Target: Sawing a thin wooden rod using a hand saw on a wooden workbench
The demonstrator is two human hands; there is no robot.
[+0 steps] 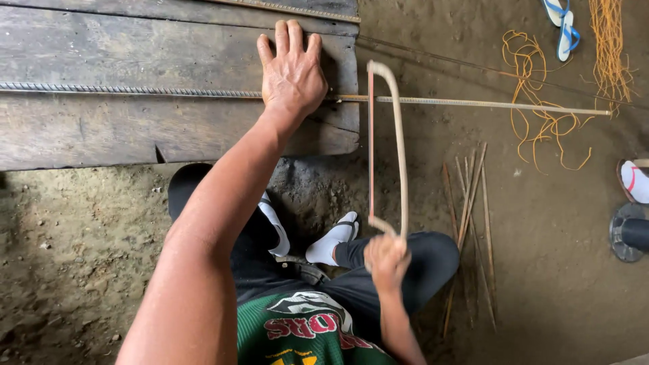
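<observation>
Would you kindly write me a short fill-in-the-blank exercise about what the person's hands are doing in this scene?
1. The left hand presses the steel rod down on a wooden ____.
2. The right hand grips the handle of a ____, whose blade crosses the rod just past the wood's edge.
3. On the dirt beyond the rod's far end lies a tangle of ____-coloured cord.
4. A bundle of cut rods lies beside the person's ____ knee.

Missing words: plank; hacksaw; orange; right

Two hands: the left [292, 74] and the right [385, 260]. One saw [399, 149] crosses one rebar [473, 103]. Beyond the saw lie two blue sandals [562, 23], one cord tangle [541, 115] and one rod bundle [470, 203].
</observation>
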